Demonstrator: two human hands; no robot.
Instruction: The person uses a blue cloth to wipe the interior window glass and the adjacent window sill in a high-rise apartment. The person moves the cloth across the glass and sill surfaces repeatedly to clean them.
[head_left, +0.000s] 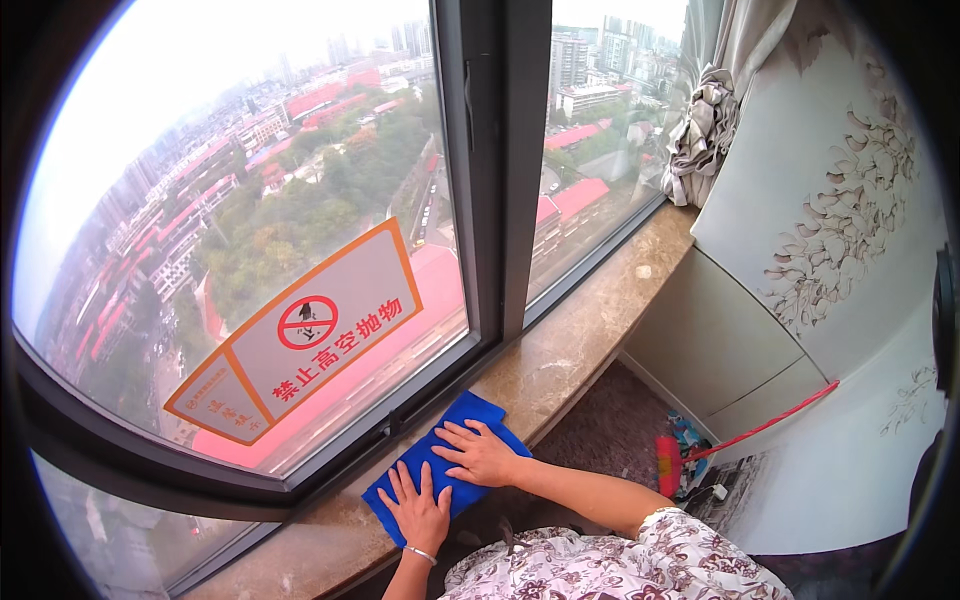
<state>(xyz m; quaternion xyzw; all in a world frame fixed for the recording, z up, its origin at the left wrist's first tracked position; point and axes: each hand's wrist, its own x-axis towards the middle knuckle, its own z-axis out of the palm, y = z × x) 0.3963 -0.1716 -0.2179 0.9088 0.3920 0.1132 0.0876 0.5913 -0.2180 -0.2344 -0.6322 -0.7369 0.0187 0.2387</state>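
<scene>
A blue cloth lies spread flat on the brown marble windowsill, with one end hanging past its front edge. My left hand rests palm down on the nearer left part of the cloth, fingers spread. Farther right along it, my right hand also presses flat with its fingers apart. Neither hand grips the cloth. A thin bracelet circles my left wrist.
Dark window frames rise behind the sill. A sticker with writing is on the glass. Bunched curtain fabric sits at the sill's far right end. A patterned wall panel and a red cord are on the right.
</scene>
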